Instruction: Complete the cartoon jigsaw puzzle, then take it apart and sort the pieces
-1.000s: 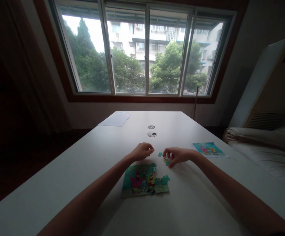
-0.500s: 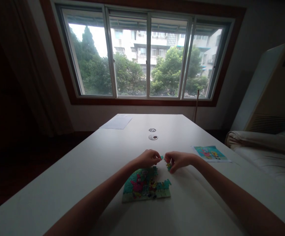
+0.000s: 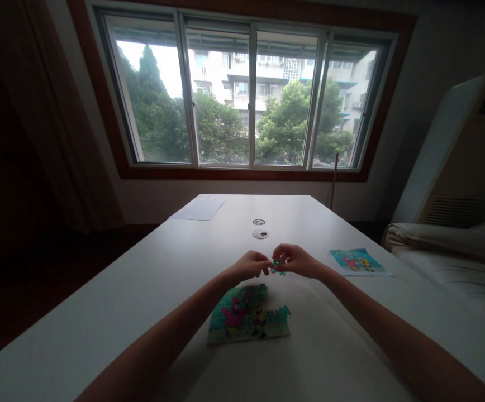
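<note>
Drawn up and inward since half a second ago, the right hand (image 3: 298, 260) now meets the left hand (image 3: 251, 265) above the partly assembled SpongeBob jigsaw puzzle (image 3: 232, 317); the left has hardly shifted. Between their fingertips is a small teal jigsaw piece (image 3: 276, 262). The right hand's grip is pinched on it, by thumb and fingers, probably to keep its tabs free and its printed side readable. The left hand's grip is drawn together at the piece's left edge; whether it also holds on, I cannot tell. More teal bits show just below, too small to say if held or loose.

The puzzle lies flat on the white tabletop (image 3: 334, 340), nearest the person, its upper-right corner unfilled and facing the hands, which likely keeps that gap within short reach. The left forearm crosses its upper-left side. Off to the right, the printed cartoon picture (image 3: 360, 261) lies face up, seemingly placed for glancing at without being covered.
</note>
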